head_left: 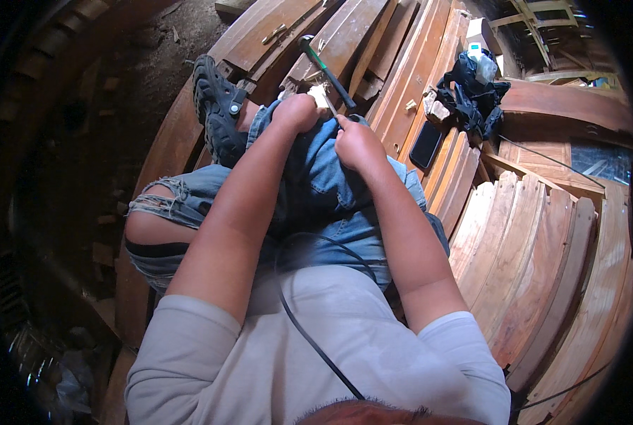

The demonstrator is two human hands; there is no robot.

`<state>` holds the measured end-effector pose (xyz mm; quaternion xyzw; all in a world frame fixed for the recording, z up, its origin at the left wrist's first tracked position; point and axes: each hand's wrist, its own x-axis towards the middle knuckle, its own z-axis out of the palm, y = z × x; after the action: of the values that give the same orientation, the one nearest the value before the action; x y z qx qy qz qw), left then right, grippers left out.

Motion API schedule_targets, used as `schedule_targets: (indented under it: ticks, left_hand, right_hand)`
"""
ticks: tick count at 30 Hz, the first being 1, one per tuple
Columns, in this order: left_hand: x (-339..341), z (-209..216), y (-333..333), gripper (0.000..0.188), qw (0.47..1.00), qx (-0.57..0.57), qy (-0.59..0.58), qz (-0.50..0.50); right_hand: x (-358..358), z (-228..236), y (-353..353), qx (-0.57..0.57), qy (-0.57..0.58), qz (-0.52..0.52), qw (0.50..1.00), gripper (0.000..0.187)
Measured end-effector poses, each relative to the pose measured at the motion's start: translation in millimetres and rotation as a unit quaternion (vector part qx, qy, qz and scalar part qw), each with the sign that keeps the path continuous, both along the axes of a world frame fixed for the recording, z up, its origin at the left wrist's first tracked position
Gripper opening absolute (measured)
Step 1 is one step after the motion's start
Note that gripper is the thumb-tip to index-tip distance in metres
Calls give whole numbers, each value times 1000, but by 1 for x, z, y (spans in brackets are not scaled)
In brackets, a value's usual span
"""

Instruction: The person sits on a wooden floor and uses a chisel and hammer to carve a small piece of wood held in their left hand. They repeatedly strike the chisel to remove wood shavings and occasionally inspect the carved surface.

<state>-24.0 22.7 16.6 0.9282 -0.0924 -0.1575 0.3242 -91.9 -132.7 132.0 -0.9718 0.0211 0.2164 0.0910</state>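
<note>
My left hand is closed on a pale piece of wood, its surface rough and freshly cut. My right hand grips a thin blade that slants up and left against that wood. The blade's handle is hidden inside my fist, so its exact kind does not show. Both hands are close together over my lap, above the denim of my bent legs. Just beyond them lies a hammer with a green and black handle, its head pointing away to the left on the boards.
Long brown boards lie stacked under and ahead of me. A phone rests on them at right, beside a black plastic bag. More planks fill the right side. Dark ground with wood scraps is at left. A black cable crosses my shirt.
</note>
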Motion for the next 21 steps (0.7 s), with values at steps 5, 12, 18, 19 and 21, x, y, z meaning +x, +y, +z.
schedule_targets:
  ticks: [5, 12, 18, 19, 21]
  left_hand:
    - [1, -7, -2, 39, 999, -35, -17, -10]
    - [-6, 22, -5, 45, 1000, -25, 9, 6]
    - [-8, 18, -5, 44, 999, 5, 6, 34]
    - [-8, 20, -5, 45, 999, 12, 3, 33]
    - [-11, 25, -6, 45, 999, 29, 5, 40]
  right_hand:
    - [16, -16, 0, -17, -2, -16, 1000, 56]
    - [41, -43, -2, 10, 15, -27, 999, 54]
    - [37, -42, -7, 65, -14, -31, 997, 50]
    - [34, -40, -9, 71, -18, -31, 997, 50]
    - [23, -34, -15, 63, -40, -14, 997, 50]
